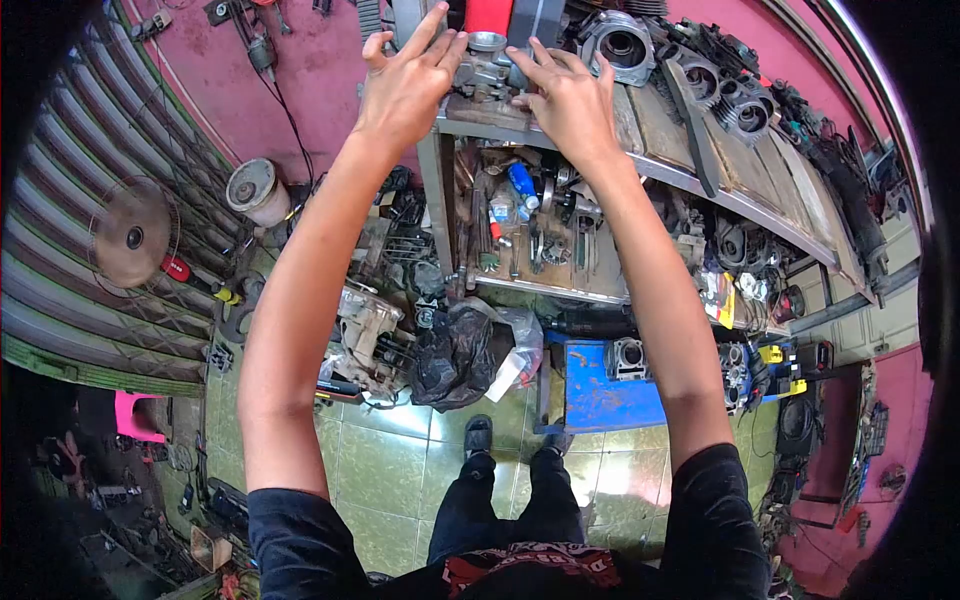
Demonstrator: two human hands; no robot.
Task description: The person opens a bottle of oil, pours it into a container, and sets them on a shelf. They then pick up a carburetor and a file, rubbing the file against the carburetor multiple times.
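Note:
Both arms stretch forward to the top of a workbench (pixel 625 120). My left hand (pixel 402 95) is palm down with its fingers apart, its fingertips right at the left side of a small grey metal engine part (pixel 487 72) with a round silver mouth. From the other side my right hand (pixel 572 105) reaches toward the same part, fingers spread and the index fingertip close to it. Neither hand is wrapped round anything. Just behind the part stands a red object (pixel 489 15), cut off by the top of the view.
Engine casings (pixel 620 48) and a long flat metal bar (pixel 690 125) lie on the bench to the right. A shelf below holds tools and a blue bottle (pixel 522 185). On the floor are a black plastic bag (pixel 455 355), a blue stand (pixel 605 395) and a bucket (pixel 258 190).

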